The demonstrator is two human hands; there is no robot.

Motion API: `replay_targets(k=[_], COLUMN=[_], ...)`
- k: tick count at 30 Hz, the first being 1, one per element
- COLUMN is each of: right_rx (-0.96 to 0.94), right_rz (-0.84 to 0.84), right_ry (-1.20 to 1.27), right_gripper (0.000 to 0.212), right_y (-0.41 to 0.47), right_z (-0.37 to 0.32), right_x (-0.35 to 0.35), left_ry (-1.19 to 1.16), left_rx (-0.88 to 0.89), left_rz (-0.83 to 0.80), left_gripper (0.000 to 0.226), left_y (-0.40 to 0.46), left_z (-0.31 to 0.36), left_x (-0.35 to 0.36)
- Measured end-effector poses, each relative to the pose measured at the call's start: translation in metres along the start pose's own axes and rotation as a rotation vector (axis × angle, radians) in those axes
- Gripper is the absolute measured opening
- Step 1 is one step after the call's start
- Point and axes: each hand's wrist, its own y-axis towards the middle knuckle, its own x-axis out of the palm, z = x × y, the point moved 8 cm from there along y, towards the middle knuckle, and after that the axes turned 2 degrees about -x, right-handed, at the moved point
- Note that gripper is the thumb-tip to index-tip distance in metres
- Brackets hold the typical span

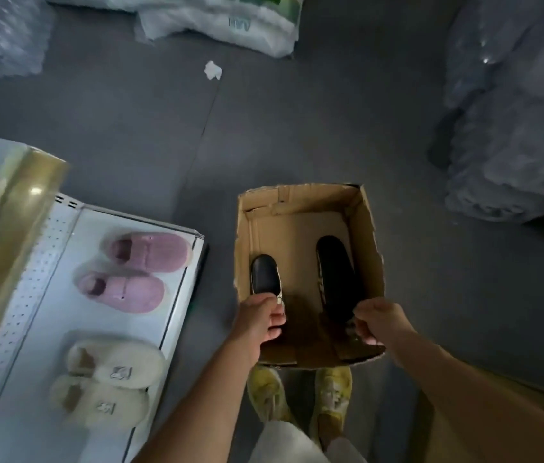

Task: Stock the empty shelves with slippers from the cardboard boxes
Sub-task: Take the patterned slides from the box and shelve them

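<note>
Left of box: white shelf bearing pink pair and cream pair. Inside box: two dark slippers, soles up. Left hand pinching short slipper; right hand gripping long slipper.

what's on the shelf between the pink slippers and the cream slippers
Nothing: in the head view only bare white shelf separates the pink slippers from the cream slippers.
</note>
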Motion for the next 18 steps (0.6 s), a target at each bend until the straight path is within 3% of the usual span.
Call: replay_targets(k=[2,6,10,14,16,18], right_rx=[-0.020,-0.048,-0.054,-0.045,-0.004,0.021], right_rz=[0.030,0.033,0.088,0.135,0.155,0.161], right_ry=[-0.088,-0.378,-0.506,-0.525,-0.528,-0.520], right_gripper=[0.004,0.045,0.094,0.122,0.128,0.133], right_y=[0.056,0.150,0.226,0.283,0.300,0.312], right_z=[0.012,0.038,0.063,0.089,0.101,0.112], right_x=[0.015,0.050,0.072,0.084,0.086,0.086], left_ry=[0.091,0.366,0.687,1.235,1.421,1.605], left_rx=[0.002,0.055,0.073,0.288,0.370,0.429], left_rz=[-0.013,0.065,0.068,0.093,0.113,0.121], left_gripper=[0.024,0.035,0.056,0.081,0.080,0.062], left_y=[0.054,0.163,0.246,0.297,0.319,0.333], left_z=[0.000,-0.021,-0.075,-0.102,-0.109,-0.113], left_x=[0.010,0.013,0.013,0.014,0.013,0.014])
